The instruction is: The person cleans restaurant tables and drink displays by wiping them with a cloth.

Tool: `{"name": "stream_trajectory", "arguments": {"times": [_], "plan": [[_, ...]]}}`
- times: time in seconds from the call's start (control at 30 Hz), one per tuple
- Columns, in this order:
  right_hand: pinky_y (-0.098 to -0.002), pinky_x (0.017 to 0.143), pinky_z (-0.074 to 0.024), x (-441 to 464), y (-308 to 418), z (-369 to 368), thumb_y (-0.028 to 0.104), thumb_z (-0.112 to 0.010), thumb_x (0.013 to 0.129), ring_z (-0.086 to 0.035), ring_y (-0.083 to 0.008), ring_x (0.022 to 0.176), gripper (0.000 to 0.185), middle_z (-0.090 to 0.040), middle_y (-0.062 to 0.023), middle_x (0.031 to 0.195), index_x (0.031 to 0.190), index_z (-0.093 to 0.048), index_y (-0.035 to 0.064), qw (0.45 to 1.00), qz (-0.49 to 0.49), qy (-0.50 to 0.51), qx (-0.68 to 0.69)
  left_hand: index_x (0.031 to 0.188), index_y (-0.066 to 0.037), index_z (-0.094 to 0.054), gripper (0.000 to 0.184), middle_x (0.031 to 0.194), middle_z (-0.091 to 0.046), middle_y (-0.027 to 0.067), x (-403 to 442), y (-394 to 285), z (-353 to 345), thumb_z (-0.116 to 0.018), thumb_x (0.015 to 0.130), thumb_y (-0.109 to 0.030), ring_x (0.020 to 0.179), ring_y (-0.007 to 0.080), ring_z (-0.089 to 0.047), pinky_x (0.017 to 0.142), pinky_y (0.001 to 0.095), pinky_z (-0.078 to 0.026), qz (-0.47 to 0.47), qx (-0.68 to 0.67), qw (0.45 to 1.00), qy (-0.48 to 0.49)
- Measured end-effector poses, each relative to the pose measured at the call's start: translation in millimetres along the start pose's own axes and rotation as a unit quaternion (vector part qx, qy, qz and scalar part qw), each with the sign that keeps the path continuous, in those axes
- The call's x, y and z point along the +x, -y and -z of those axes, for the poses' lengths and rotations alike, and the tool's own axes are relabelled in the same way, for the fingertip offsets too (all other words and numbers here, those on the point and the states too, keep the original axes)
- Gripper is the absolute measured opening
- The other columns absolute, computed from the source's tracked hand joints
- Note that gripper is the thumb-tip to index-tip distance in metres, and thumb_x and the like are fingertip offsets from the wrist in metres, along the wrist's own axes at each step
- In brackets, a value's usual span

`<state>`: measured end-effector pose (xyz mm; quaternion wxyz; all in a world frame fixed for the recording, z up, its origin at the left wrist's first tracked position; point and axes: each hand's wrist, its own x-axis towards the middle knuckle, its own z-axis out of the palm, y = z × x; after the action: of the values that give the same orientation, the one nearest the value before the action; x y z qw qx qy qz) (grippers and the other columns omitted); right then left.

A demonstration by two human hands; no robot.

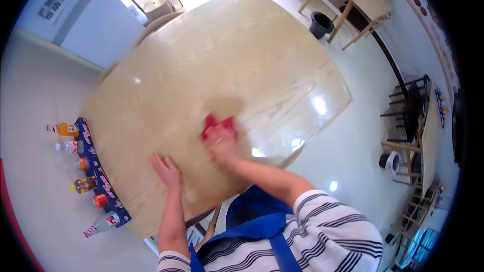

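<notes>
A red cloth lies bunched on the light wooden table, a little blurred by motion. My right hand presses down on it, with red showing beyond and beside the fingers. Flat on the tabletop to the left rests my left hand, its fingers stretched out and nothing in it. The glossy tabletop reflects several bright lights.
Along the table's left edge, a blue display strip holds several drinks, among them an orange bottle and a red can. A black bin stands on the floor beyond. Black chairs are at the right.
</notes>
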<state>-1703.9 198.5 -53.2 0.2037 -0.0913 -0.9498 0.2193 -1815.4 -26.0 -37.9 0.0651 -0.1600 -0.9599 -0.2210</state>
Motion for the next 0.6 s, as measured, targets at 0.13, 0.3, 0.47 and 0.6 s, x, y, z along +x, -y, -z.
{"name": "stream_trajectory", "arguments": {"times": [0.13, 0.3, 0.47, 0.6], "plan": [[-0.0451, 0.105, -0.0245, 46.9, -22.0, 5.3, 0.020, -0.051, 0.078, -0.033, -0.0249, 0.127, 0.029, -0.046, -0.0040, 0.129, 0.105, -0.060, 0.0181, 0.958, 0.236, 0.138, 0.083, 0.131, 0.006, -0.032, 0.050, 0.139, -0.028, 0.0243, 23.9, -80.7, -29.6, -0.043, 0.091, -0.023, 0.131, 0.0381, -0.022, 0.108, 0.0429, -0.017, 0.000, -0.040, 0.999, 0.005], [-0.0408, 0.096, -0.0373, 140.5, -187.7, 60.9, 0.013, -0.057, 0.078, -0.048, -0.0306, 0.110, 0.022, -0.056, -0.0087, 0.113, 0.100, -0.060, 0.0096, 0.980, 0.044, 0.026, 0.191, 0.131, 0.007, -0.030, 0.053, 0.140, -0.025, 0.0247, 75.1, -146.4, -58.3, -0.045, 0.090, -0.022, 0.131, 0.0376, -0.021, 0.108, 0.0431, -0.016, -0.003, -0.002, 1.000, 0.025], [-0.0404, 0.092, -0.0405, 177.4, -370.8, 133.2, 0.020, -0.050, 0.087, -0.047, -0.0339, 0.111, 0.021, -0.052, -0.0174, 0.118, 0.100, -0.061, 0.0070, 0.987, -0.119, -0.097, -0.049, 0.132, 0.007, -0.028, 0.055, 0.141, -0.023, 0.0251, 96.6, -169.7, -123.9, -0.040, 0.090, -0.025, 0.132, 0.0380, -0.019, 0.108, 0.0467, -0.013, 0.088, 0.133, 0.987, 0.008], [-0.0430, 0.085, -0.0407, 222.6, -436.5, 111.3, 0.023, -0.049, 0.087, -0.051, -0.0345, 0.098, 0.024, -0.055, -0.0183, 0.107, 0.095, -0.063, 0.0044, 0.850, -0.241, -0.312, -0.349, 0.132, 0.009, -0.026, 0.057, 0.140, -0.023, 0.0268, 99.8, -180.2, -118.5, -0.038, 0.089, -0.025, 0.131, 0.0398, -0.019, 0.107, 0.0482, -0.014, 0.082, 0.178, 0.980, -0.015]]}}
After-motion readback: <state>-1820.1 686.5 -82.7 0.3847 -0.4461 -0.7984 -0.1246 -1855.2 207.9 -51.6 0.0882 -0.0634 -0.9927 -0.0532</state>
